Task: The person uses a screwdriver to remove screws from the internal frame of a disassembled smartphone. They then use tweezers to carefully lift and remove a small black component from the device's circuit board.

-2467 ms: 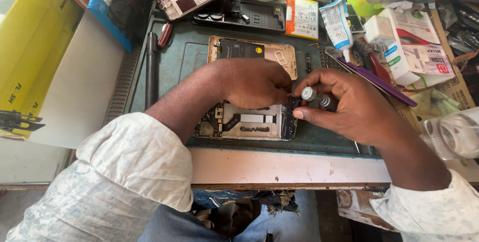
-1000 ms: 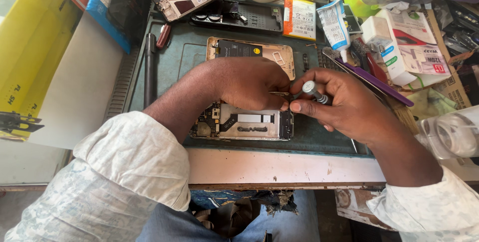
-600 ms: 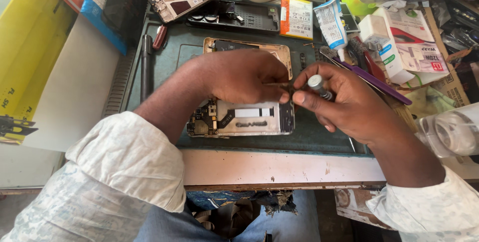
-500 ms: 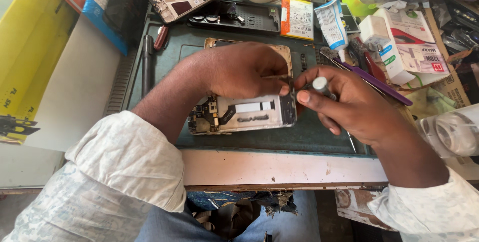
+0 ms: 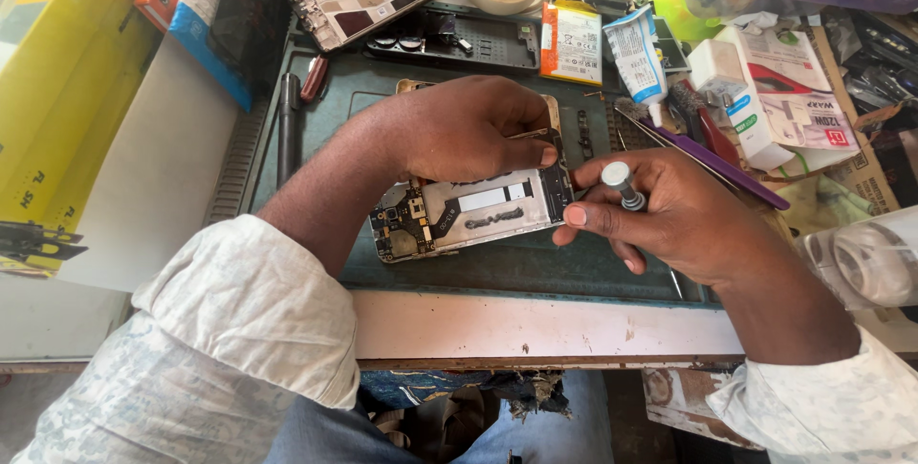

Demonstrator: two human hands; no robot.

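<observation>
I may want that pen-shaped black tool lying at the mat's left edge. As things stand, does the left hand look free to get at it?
Probably not at once: the left hand presses on the opened phone. The black tool lies uncovered beside that forearm.

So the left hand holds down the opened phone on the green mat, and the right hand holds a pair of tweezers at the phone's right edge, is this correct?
Not quite. In the head view the right hand holds a small screwdriver with a round silver cap, not tweezers. The rest is correct: the left hand presses on the opened phone on the green mat, and the tool meets the phone's right edge.
</observation>
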